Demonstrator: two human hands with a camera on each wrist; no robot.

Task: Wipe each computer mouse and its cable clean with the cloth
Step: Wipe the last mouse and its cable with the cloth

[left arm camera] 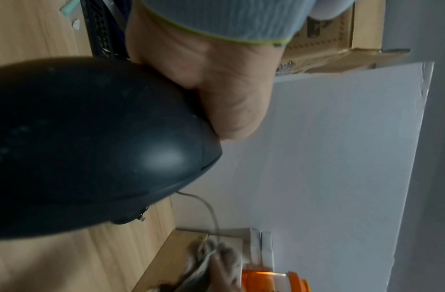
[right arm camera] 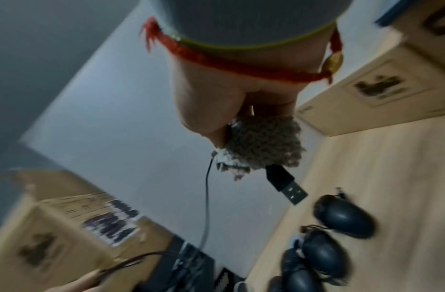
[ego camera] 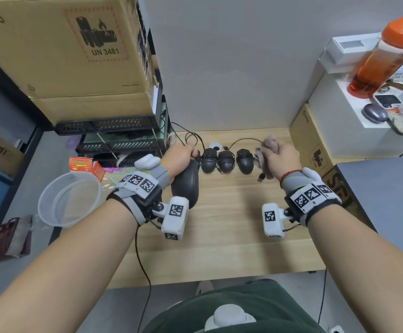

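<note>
The left hand (ego camera: 181, 157) grips a black mouse (ego camera: 187, 186) lifted above the tabletop (ego camera: 219, 227) near its left edge, seemingly to hold its cable (ego camera: 243, 140) taut for the right hand (ego camera: 281, 159), which pinches the cloth (ego camera: 266, 150) around the plug end.

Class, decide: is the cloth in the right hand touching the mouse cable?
Touching. The right wrist view shows the cloth wrapped around the cable, its USB plug poking out below.
</note>
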